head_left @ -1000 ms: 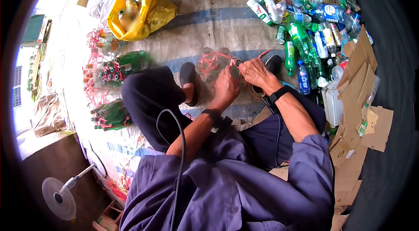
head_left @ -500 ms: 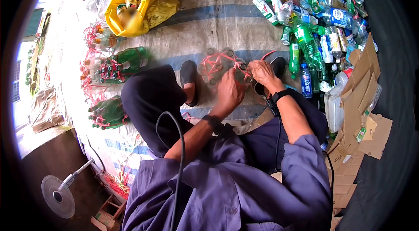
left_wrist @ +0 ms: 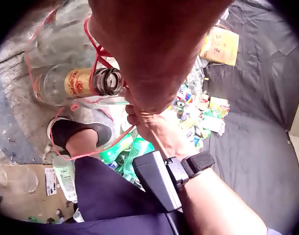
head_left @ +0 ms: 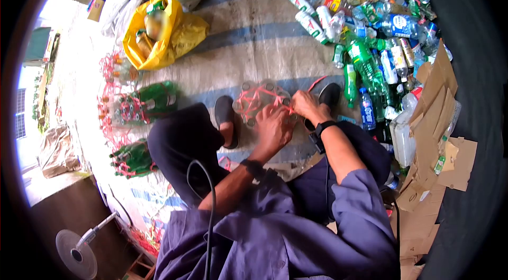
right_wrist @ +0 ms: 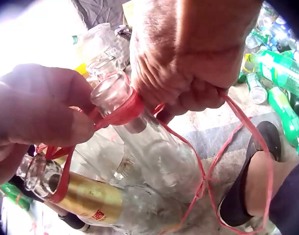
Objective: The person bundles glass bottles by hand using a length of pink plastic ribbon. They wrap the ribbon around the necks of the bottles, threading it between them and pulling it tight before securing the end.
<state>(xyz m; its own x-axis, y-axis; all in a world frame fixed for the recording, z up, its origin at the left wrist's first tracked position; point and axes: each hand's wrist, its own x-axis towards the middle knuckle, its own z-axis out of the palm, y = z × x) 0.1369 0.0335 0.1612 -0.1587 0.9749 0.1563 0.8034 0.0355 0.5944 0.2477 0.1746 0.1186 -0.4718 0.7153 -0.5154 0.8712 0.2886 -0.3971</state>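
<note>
Glass bottles stand in a bundle (head_left: 253, 101), laced around the necks with red strap, on the floor sheet between the feet. My left hand (head_left: 274, 131) is over the near side of the bundle; in the right wrist view its thumb and finger (right_wrist: 46, 105) pinch the red strap (right_wrist: 122, 111) beside a clear bottle neck (right_wrist: 110, 92). Curled fingers of my right hand (head_left: 309, 106) grip the strap on the neck's other side, and a loose length hangs from them in a loop. A gold-labelled bottle (right_wrist: 93, 198) lies alongside. The left hand's fingertips are hidden in the left wrist view.
Several strapped bottle bundles (head_left: 151, 101) are at the left, below a yellow bag (head_left: 168, 42) with cans. Loose bottles and cans (head_left: 365, 58) are heaped at the upper right, beside cardboard (head_left: 431, 116). A fan (head_left: 76, 254) stands lower left.
The head view has shifted, so the scene sits lower. My left hand's fingers are more spread over the bundle; my right hand remains at its right side, holding the strap.
</note>
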